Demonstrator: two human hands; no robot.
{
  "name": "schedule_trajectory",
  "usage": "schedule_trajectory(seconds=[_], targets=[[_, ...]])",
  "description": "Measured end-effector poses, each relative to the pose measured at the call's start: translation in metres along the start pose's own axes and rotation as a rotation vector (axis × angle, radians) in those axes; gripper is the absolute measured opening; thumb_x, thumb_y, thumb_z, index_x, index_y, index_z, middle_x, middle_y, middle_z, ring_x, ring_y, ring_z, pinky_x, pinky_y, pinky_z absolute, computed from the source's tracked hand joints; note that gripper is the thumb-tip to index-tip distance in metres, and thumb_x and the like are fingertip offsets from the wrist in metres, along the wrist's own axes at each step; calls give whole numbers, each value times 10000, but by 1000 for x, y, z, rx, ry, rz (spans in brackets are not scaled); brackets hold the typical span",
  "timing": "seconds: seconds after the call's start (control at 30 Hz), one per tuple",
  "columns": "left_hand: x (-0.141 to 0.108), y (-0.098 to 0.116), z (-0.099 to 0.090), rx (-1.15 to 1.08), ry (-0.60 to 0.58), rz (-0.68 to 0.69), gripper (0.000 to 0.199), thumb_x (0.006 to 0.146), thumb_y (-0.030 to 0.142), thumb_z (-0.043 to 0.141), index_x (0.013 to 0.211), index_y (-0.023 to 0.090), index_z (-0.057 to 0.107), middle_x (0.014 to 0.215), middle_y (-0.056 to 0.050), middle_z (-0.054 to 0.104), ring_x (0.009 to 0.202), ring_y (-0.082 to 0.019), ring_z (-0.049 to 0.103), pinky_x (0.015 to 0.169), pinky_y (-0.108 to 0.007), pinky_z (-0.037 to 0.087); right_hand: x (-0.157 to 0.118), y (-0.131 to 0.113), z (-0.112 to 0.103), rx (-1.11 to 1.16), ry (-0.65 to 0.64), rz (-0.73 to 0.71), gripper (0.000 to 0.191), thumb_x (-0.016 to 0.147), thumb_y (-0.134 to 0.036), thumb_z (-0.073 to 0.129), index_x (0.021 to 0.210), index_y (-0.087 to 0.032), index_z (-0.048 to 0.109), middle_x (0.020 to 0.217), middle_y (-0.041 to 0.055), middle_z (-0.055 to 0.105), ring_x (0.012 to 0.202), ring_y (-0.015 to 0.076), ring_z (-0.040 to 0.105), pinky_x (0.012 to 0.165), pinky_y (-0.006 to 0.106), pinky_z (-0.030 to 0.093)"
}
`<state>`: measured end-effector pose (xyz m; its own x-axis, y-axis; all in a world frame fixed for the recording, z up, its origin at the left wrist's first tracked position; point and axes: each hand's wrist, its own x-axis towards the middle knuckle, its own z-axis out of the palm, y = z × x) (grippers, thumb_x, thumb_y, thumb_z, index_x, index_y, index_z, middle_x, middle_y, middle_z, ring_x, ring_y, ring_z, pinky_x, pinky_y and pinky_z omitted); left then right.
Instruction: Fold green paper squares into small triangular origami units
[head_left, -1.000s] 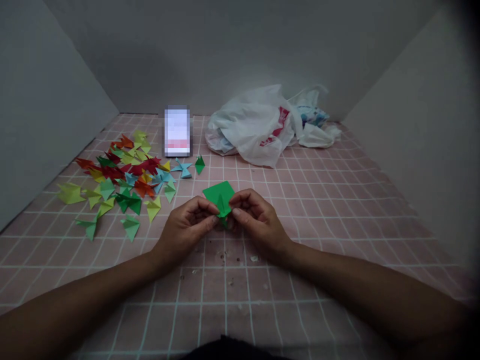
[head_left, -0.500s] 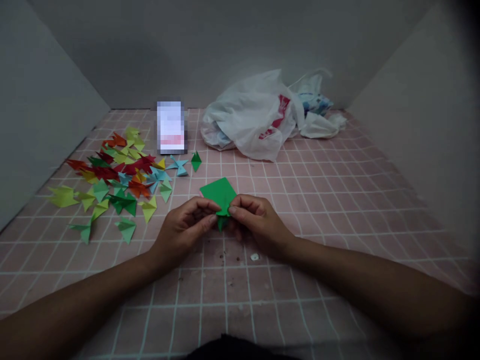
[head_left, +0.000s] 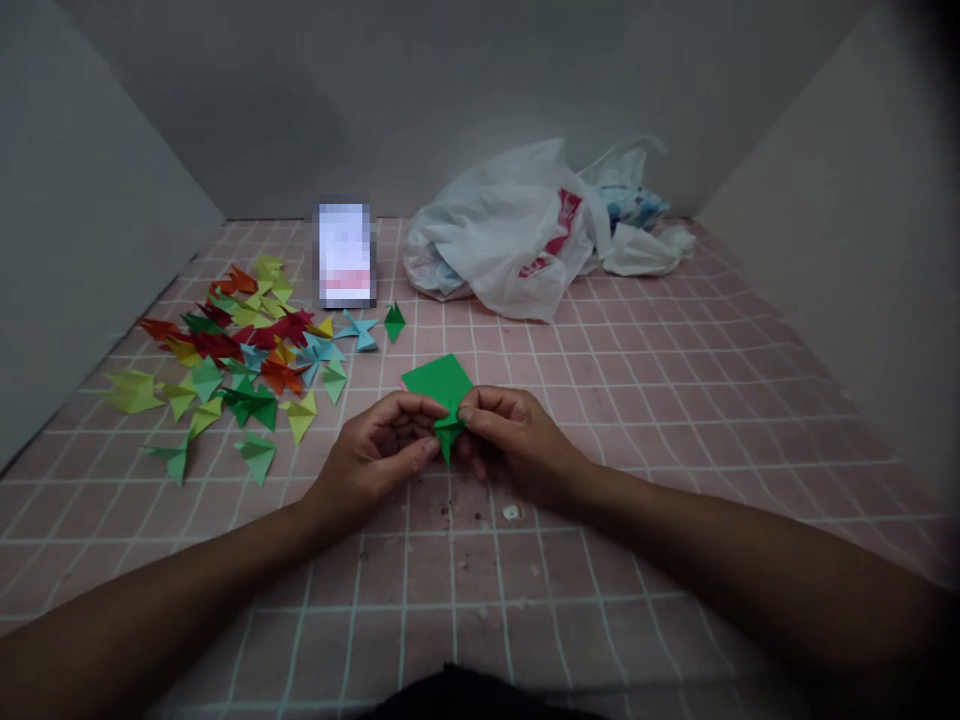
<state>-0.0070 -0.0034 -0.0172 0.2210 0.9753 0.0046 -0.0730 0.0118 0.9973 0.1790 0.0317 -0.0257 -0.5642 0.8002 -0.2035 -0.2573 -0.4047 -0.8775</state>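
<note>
A small folded green paper crane [head_left: 448, 428] is held between my two hands, with a pointed end toward me. On its right side, my right hand [head_left: 517, 430] pinches it between thumb and forefinger. Around its left side curl the fingers of my left hand [head_left: 386, 440]; thumb and forefinger touch its edges, with a small gap between their tips. Just beyond the fingers lies a square of green paper [head_left: 439, 375], partly covered by the crane. A small finished green crane [head_left: 394, 322] stands farther back.
Many coloured paper cranes [head_left: 251, 402] are heaped on the left. Behind them a phone with a lit, blurred screen [head_left: 345, 255] stands upright. White plastic bags [head_left: 502, 230] lie at the back. A pink checked cloth [head_left: 675, 400] covers the surface, with pale walls around three sides.
My left thumb and forefinger have parted slightly, showing more of the green crane. My right hand keeps its pinch. The view has shifted a little.
</note>
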Motion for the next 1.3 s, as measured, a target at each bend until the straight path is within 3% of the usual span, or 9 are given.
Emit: schedule_trajectory(seconds=[0.23, 0.53, 0.83, 1.17, 1.3], targets=[[-3, 0, 2, -8, 58, 103, 341, 787, 122, 734, 1082, 203, 583, 909, -23, 679, 842, -138, 680, 747, -229, 571, 1, 3, -2, -19, -54, -34, 254, 849, -363, 712, 778, -187, 543, 597, -50, 593, 441, 70, 525, 420, 184, 389], [-6, 2, 2, 156, 146, 224, 326, 775, 109, 730, 1051, 203, 585, 900, -11, 657, 826, -142, 681, 796, -262, 580, -1, 4, -1, -47, -55, -50, 180, 825, -287, 721, 855, -199, 566, 681, -40, 601, 505, 80, 510, 454, 206, 422], [-7, 2, 1, 175, 129, 224, 303, 810, 134, 719, 1072, 204, 586, 900, -12, 663, 839, -136, 683, 789, -243, 578, 0, 4, -1, -58, -70, -69, 138, 841, -266, 697, 867, -202, 578, 702, -38, 595, 504, 76, 497, 436, 196, 421], [-2, -2, 0, 172, 115, 90, 230, 807, 174, 697, 1021, 180, 613, 903, -31, 677, 832, -144, 678, 759, -246, 569, 0, 4, -1, -100, -56, -68, 122, 828, -240, 675, 846, -193, 563, 592, -57, 574, 454, 75, 499, 416, 185, 415], [-1, -4, 0, 150, 118, 128, 219, 796, 142, 697, 994, 189, 615, 895, -12, 661, 822, -121, 666, 760, -224, 556, 0, 4, 0, -76, -37, -72, 147, 795, -236, 693, 827, -189, 557, 576, -62, 581, 451, 72, 512, 422, 181, 412]])
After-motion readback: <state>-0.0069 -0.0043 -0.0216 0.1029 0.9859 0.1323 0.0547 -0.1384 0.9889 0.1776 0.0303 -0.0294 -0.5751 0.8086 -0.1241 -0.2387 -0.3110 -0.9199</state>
